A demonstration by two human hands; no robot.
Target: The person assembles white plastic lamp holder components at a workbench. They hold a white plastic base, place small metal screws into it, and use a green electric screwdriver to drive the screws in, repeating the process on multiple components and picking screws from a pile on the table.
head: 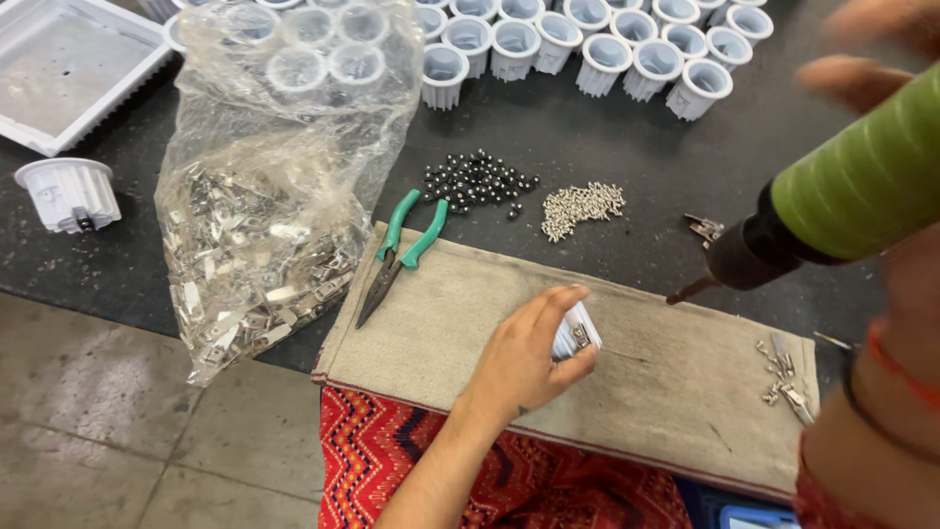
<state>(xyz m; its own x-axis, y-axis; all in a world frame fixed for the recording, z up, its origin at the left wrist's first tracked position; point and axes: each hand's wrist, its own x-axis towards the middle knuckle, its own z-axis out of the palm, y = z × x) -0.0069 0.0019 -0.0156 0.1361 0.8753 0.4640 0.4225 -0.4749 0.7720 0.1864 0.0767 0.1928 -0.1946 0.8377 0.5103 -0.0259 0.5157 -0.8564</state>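
Note:
My left hand [524, 358] is closed around a small white ribbed housing [578, 333] and presses it onto a beige cloth pad [676, 392] at the table's near edge. My right hand [920, 284] grips a green powered screwdriver [862, 186]. Its dark nose and bit [688, 290] point down-left, and the tip hovers just over the pad about a hand's width to the right of the housing. The fingers of my right hand are blurred at the top right.
Green-handled pliers [401, 250] lie on the pad's left end. A clear bag of metal clips [264, 225] stands to the left. Black screws [477, 183] and silver screws [583, 208] lie in piles. Rows of white housings [587, 44] stand at the back, with loose clips [783, 377] at right.

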